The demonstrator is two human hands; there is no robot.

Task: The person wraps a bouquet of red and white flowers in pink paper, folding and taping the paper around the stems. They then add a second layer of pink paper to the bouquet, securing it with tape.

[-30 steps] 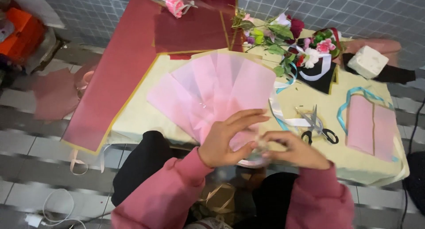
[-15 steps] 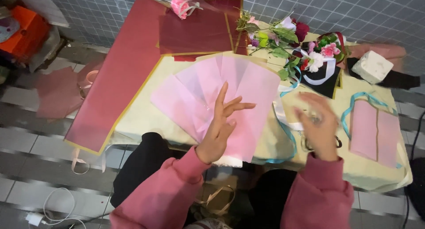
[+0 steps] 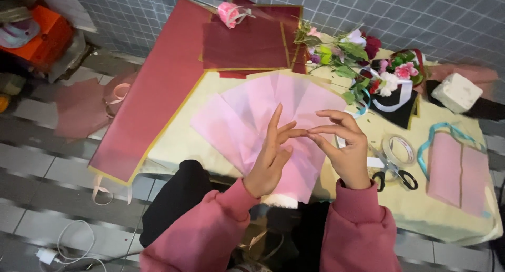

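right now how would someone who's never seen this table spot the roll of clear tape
Start at the cream-covered table and go to its right part, just past the right hand. The roll of clear tape lies flat above the black-handled scissors; it is the only see-through ring there.

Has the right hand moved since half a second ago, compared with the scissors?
Yes. The right hand has come back left, away from the scissors, and now meets the left hand over the fanned pink paper sheets.

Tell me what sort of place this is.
Probably a florist's or gift-wrapping work table: fanned pink wrapping sheets under the left hand and right hand, cut flowers, plus scissors and a tape roll.
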